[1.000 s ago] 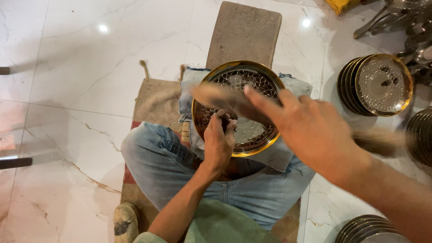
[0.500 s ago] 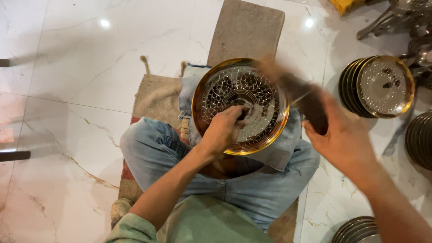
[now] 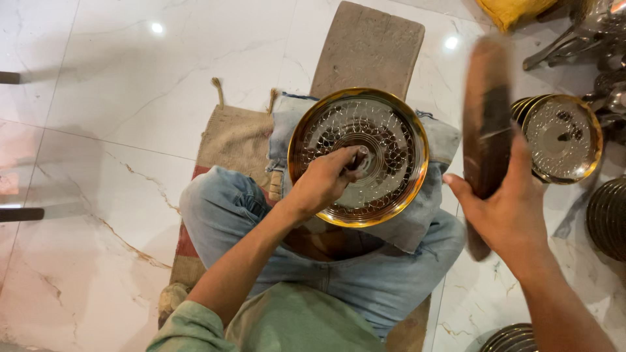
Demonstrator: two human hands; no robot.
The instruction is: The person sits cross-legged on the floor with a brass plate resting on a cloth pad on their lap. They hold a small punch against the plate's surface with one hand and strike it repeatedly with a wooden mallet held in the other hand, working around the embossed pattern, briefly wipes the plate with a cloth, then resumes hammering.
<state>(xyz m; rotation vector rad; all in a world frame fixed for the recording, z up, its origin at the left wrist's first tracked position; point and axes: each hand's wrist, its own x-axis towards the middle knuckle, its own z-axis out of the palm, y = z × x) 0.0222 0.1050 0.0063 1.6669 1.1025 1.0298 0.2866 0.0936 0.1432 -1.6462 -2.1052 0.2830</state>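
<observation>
Mallet up, punch on the plate

I see my left hand [image 3: 326, 186] pinching a small punch [image 3: 359, 158] against the patterned brass plate [image 3: 358, 156], which rests on my lap. My right hand [image 3: 505, 208] is clamped around a raised, blurred wooden mallet [image 3: 486, 117]

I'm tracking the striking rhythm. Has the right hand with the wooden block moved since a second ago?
Yes. The right hand and wooden block swung rightward, off the patterned plate, toward the stacked plates.
</observation>
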